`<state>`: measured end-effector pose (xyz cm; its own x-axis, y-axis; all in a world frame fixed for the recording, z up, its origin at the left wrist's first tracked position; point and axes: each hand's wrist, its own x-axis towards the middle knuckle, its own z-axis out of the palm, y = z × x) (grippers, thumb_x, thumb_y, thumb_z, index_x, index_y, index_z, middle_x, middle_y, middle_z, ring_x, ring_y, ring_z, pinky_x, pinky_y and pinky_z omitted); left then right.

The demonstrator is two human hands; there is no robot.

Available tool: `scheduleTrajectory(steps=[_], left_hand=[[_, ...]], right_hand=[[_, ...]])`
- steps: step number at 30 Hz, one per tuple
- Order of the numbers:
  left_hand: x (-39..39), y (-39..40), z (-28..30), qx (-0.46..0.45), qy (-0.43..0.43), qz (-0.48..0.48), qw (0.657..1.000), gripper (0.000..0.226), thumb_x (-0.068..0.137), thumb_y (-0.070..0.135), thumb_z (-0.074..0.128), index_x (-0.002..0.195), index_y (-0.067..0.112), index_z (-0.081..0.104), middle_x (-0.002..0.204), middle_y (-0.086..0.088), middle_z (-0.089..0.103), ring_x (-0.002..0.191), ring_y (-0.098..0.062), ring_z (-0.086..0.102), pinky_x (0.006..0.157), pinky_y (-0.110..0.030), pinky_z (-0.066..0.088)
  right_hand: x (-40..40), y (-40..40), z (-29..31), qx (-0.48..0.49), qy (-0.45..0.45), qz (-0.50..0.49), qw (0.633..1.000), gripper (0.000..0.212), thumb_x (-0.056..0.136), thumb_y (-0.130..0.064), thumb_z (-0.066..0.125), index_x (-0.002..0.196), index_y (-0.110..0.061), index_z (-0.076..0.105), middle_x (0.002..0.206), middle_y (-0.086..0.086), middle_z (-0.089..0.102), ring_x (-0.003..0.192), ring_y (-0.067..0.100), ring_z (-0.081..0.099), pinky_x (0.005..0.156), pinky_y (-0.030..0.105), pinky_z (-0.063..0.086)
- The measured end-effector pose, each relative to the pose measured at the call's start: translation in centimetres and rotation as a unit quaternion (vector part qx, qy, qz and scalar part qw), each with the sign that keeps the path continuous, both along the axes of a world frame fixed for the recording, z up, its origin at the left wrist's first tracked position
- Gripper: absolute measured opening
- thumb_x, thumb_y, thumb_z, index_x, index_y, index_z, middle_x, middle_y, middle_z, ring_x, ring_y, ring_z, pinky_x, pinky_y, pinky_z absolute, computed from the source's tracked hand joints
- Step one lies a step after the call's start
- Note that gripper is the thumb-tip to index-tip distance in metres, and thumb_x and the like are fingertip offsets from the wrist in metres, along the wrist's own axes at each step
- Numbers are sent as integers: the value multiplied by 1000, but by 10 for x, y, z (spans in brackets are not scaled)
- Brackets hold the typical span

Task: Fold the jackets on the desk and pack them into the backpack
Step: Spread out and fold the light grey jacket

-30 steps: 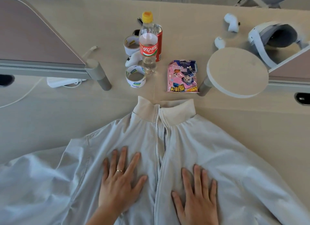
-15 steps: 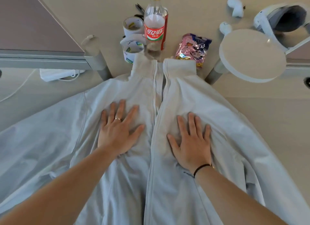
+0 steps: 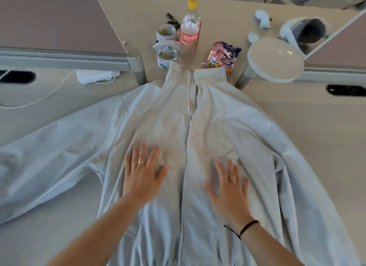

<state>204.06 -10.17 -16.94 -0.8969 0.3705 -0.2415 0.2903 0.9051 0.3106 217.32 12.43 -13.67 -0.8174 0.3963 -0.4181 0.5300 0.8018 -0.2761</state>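
Note:
A pale grey zip-up jacket (image 3: 227, 127) lies front-up on the beige desk (image 3: 316, 127), zipped, collar pointing away from me and both sleeves spread to the sides. My left hand (image 3: 142, 174) rests flat on the left chest panel, fingers straight and spread. My right hand (image 3: 229, 188) presses flat on the right panel just below a small chest pocket. The zip runs between the two hands. No backpack is in view.
Beyond the collar stand a clear plastic bottle (image 3: 190, 33) with a red label, two tape rolls (image 3: 166, 55) and a pink snack bag (image 3: 223, 56). A round white disc (image 3: 275, 59), a headset (image 3: 303, 30) and desk dividers (image 3: 59, 25) flank them. A white cable (image 3: 39, 99) lies at the left.
The jacket has been slid away from me until its collar reaches the bottle and tape. Both hands have since drawn back down the front panels toward me, still flat.

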Motion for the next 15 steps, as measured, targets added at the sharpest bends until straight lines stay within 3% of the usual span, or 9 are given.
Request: scheduleTrajectory(steps=[4, 9, 13, 15], left_hand=[[77, -53, 7, 7, -17, 106, 994, 69, 96, 64, 41, 156, 38, 17, 168, -5, -5, 154, -22, -11, 124, -41, -9], [159, -102, 7, 8, -83, 211, 974, 72, 94, 59, 50, 152, 47, 11, 167, -9, 1, 153, -34, 7, 122, -53, 16], [184, -106, 18, 27, -75, 254, 964, 72, 91, 52, 60, 151, 46, 20, 163, -11, 18, 140, -41, 29, 110, -58, 33], [192, -105, 25, 31, -74, 291, 953, 67, 90, 52, 59, 148, 48, 25, 158, -10, 28, 134, -40, 34, 105, -58, 38]], right_hand=[[73, -14, -12, 23, -32, 33, 999, 82, 93, -75, 23, 159, -35, -5, 166, 0, -20, 150, 17, -28, 122, 51, -14], [124, -2, -19, 58, -16, 42, 997, 80, 92, -77, 17, 158, -35, 0, 167, 5, -11, 152, 21, -21, 122, 54, -9], [153, 13, -17, 40, 5, 45, 998, 76, 95, -69, 31, 158, -38, 1, 168, 5, -11, 153, 21, -17, 122, 48, -8], [175, 26, -22, 43, -12, 57, 997, 75, 96, -68, 26, 159, -38, -3, 167, 2, -14, 154, 24, -14, 124, 46, -4]])
